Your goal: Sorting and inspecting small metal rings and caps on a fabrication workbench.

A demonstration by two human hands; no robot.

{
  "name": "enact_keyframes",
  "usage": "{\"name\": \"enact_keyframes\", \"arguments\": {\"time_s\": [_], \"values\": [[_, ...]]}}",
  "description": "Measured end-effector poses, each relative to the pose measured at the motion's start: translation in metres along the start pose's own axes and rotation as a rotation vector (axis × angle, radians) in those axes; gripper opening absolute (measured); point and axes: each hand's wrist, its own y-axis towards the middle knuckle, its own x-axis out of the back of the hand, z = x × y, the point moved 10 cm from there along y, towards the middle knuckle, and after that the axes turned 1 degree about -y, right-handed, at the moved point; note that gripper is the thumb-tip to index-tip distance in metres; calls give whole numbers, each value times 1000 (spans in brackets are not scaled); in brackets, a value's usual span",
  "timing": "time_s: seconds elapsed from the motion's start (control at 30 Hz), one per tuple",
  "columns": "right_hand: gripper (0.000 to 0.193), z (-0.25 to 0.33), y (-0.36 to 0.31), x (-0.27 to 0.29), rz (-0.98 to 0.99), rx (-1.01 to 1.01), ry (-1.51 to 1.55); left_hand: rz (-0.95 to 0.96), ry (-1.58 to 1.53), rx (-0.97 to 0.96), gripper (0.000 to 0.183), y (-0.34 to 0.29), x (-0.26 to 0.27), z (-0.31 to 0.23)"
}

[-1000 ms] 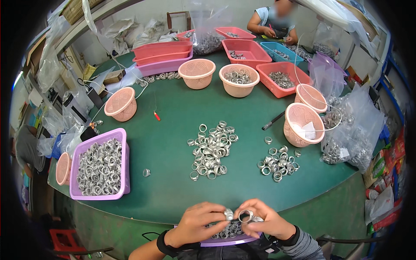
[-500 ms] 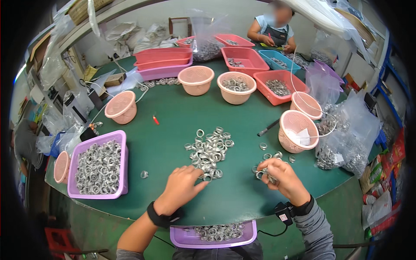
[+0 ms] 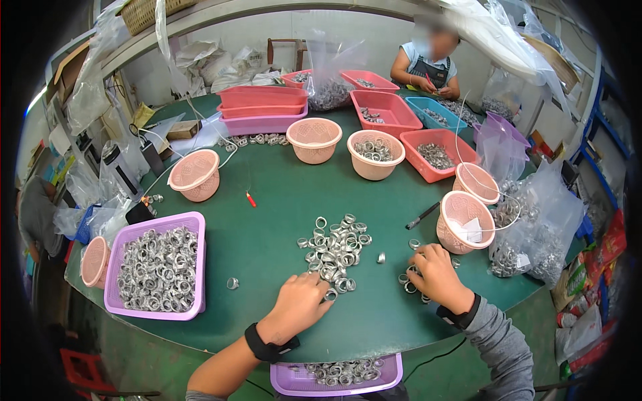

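Silvery metal rings lie in a loose pile [image 3: 338, 248] at the middle of the green table. At its near edge my left hand [image 3: 297, 304] has curled fingers, with a ring [image 3: 331, 294] at the thumb and fingertips. My right hand [image 3: 440, 279] is bent down over a smaller group of rings [image 3: 409, 286]. Its fingers are closed, and their tips are partly hidden, so what they hold is unclear. One loose ring [image 3: 381, 257] stands between pile and right hand. Another ring [image 3: 232, 283] lies left of my left hand.
A purple basket [image 3: 201, 267] full of rings stands at left; another purple tray [image 3: 394, 381] is below the table edge. Pink baskets [image 3: 314, 142], red trays [image 3: 378, 110] and bagged rings [image 3: 511, 257] line the far and right sides. A black pen [image 3: 422, 216] lies right. A person [image 3: 431, 63] sits across.
My right hand has turned from palm-up with rings at its fingers to bent down over the small group. A loose ring now stands between it and the pile. The view has shifted slightly.
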Motion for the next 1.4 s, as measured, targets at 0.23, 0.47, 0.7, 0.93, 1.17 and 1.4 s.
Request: {"name": "enact_keyframes", "arguments": {"time_s": [0.23, 0.47, 0.7, 0.93, 1.17, 1.4], "values": [[20, 23, 55, -38, 77, -64, 194, -38, -153, 56, 23, -22, 19, 6], [13, -26, 28, -89, 566, -158, 89, -20, -276, 95, 23, -50, 32, 9], [17, 55, 44, -47, 355, -139, 410, -2, -744, 205, 25, -59, 15, 12], [17, 46, 26, -65, 386, -230, 479, 2, -762, 232, 23, -65, 16, 2], [12, 74, -26, -46, 595, -752, 1473, -116, -790, 207, 12, -51, 22, -12], [6, 110, -44, -38, 604, -848, 1787, -318, -761, -51, 17, -30, 53, -52]]}}
